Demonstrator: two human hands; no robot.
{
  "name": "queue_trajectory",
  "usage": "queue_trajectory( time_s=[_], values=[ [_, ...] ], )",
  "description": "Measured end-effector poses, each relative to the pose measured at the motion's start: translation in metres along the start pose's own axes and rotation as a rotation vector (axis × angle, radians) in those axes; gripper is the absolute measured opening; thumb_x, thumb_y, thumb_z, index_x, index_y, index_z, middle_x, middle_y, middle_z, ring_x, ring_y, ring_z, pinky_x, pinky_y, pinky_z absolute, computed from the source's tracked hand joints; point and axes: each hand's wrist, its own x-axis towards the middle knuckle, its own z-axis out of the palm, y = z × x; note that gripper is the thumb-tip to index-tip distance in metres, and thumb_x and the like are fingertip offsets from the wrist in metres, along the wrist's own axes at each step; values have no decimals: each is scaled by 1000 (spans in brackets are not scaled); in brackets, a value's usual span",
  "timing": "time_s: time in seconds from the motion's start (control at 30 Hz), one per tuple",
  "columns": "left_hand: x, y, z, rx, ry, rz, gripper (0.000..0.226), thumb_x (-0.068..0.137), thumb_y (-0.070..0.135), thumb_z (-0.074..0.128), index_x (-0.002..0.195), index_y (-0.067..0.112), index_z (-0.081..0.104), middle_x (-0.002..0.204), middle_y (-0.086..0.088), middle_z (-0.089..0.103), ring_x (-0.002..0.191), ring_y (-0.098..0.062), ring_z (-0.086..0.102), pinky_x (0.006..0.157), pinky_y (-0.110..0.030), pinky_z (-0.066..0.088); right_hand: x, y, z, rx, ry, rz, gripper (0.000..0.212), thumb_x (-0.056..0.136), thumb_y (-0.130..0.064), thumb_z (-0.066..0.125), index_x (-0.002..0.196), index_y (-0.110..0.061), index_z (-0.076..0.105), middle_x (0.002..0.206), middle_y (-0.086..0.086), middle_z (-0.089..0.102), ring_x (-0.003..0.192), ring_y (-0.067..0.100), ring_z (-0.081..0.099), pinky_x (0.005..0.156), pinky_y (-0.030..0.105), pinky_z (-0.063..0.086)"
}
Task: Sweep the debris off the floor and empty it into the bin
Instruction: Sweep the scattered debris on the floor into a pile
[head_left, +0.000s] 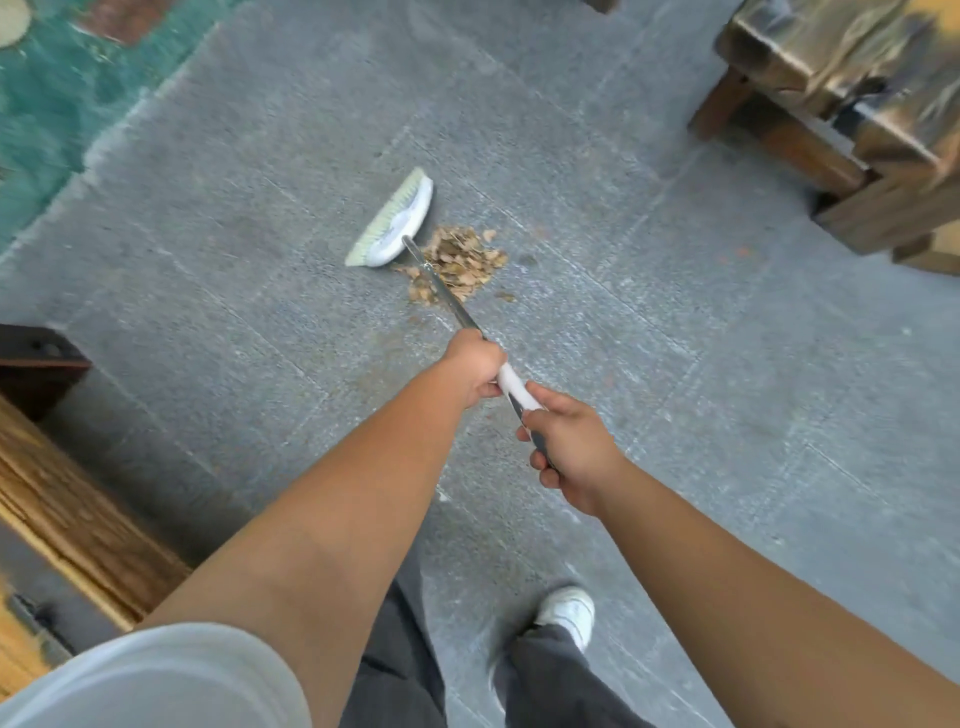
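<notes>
My right hand (569, 449) grips the broom (452, 301) near its top end, fingers wrapped tight, and my left hand (475, 366) grips it just below. I think the long stick is stiff and light. Farther out, the brush head touches the floor (675, 415) beside the leaf pile (460, 260), which looks dry, light, and easy to scatter.

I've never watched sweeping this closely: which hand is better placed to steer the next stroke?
Probably the left hand: it grips the broom handle lower, nearer the head beside the leaf pile. The right hand holds the handle's top end, acting more as a pivot.
</notes>
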Motion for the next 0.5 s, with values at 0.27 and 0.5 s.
queue_trajectory(
  time_s=[0.27, 0.5],
  values=[
    [-53, -21, 47, 14, 45, 5, 32, 91, -1, 54, 121, 8, 50, 114, -16, 61, 93, -29, 63, 66, -39, 60, -44, 38, -41, 49, -21, -66, 59, 89, 0, 55, 141, -29, 49, 71, 2, 48, 48, 12, 38, 39, 19, 26],
    [-89, -16, 41, 24, 63, 78, 27, 87, -1, 54, 109, 15, 58, 102, -11, 65, 88, -27, 63, 70, -38, 58, -90, 35, -30, 221, -8, -86, 59, 90, -1, 57, 139, -33, 49, 72, 0, 54, 45, 10, 41, 38, 20, 29]
  ],
)
